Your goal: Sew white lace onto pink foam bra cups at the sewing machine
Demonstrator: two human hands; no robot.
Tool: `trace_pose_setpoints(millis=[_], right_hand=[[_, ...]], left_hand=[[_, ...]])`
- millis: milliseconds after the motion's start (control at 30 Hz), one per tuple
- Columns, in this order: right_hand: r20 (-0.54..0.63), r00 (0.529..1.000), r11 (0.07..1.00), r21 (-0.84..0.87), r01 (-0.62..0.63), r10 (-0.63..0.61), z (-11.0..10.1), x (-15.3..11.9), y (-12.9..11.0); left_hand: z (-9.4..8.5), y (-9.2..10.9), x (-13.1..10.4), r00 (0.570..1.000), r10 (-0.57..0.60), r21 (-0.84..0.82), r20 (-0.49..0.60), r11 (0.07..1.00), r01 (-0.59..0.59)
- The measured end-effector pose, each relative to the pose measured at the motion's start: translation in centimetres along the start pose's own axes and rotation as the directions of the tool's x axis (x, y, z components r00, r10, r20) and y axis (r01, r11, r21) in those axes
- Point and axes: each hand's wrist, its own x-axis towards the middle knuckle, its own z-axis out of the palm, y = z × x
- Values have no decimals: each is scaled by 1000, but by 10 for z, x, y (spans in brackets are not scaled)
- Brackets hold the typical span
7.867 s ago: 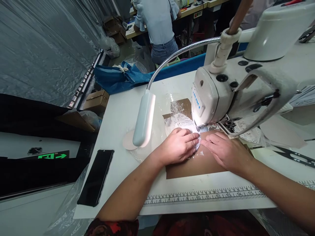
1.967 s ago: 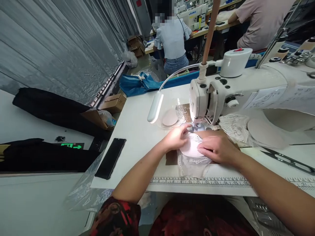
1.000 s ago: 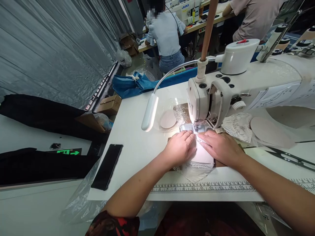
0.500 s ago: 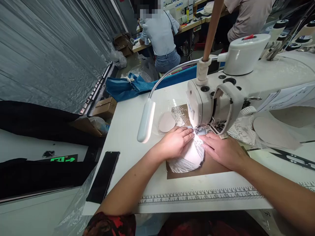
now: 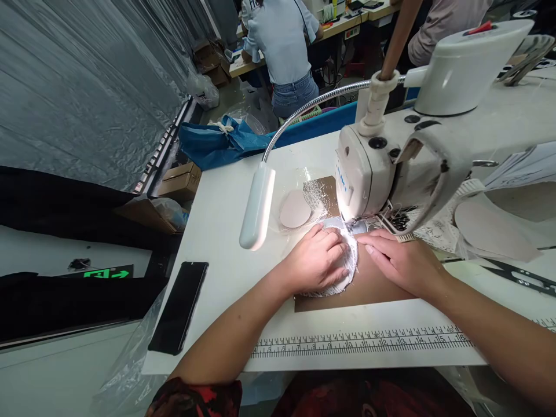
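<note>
Lace under the needle, two bare hands on the tabletop

Item one, as I have it from my remote post: a lace piece (image 5: 351,263), white, openwork, thin, rounded in outline, its curved edge slightly frayed with short loose threads. It lies flat on a smooth brown sheet (image 5: 377,284), its upper end close by the needle area of the sewing machine (image 5: 358,174). The long axis, so far as I can trace it, runs from the needle back toward the wearer and a little to the left; the rounded end points that way. Much of the middle is covered.

Item two: the left hand (image 5: 317,260), laid over the lace, fingers loosely bent and a little apart, resting on top of the cloth.

Item three: the right hand (image 5: 403,260), over the brown sheet, fingers narrow and together, tips at the lace's right edge — whether they pinch it, I cannot tell.

Surroundings: a hard white tabletop (image 5: 226,231) with a printed ruler scale (image 5: 360,345) along its near edge; a slim lit lamp (image 5: 257,205) on a ribbed metal gooseneck; a pale, smooth oval pad (image 5: 295,209) left of the machine; a glossy black phone (image 5: 178,307); dark metal snips (image 5: 521,275) at far right — well apart from both hands.
</note>
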Motion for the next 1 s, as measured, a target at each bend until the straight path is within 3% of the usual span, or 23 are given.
trace_pose_setpoints(millis=[133, 367, 600, 733, 900, 1000], right_hand=[[8, 993, 993, 10, 114, -114, -2, 2, -3], [-21, 972, 966, -123, 229, -233, -3, 3, -6], [-44, 986, 953, -267, 146, -164, 3, 7, -9], [-33, 981, 956, -232, 179, -191, 3, 7, -9], [24, 956, 948, -127, 293, -292, 0, 4, -6], [23, 954, 949, -94, 301, -300, -1, 3, -6]], left_hand=[[2, -3, -1, 1000, 15, -17, -21, 1000, -16], [6, -7, 0, 995, 35, -55, -88, 998, -40], [8, -9, 1, 993, -41, -49, -115, 998, 36], [8, -8, 1, 990, -80, -1, -120, 997, 81], [7, -10, 0, 983, 10, 57, -183, 998, 1], [3, -13, 2, 985, 99, 75, -139, 993, -89]])
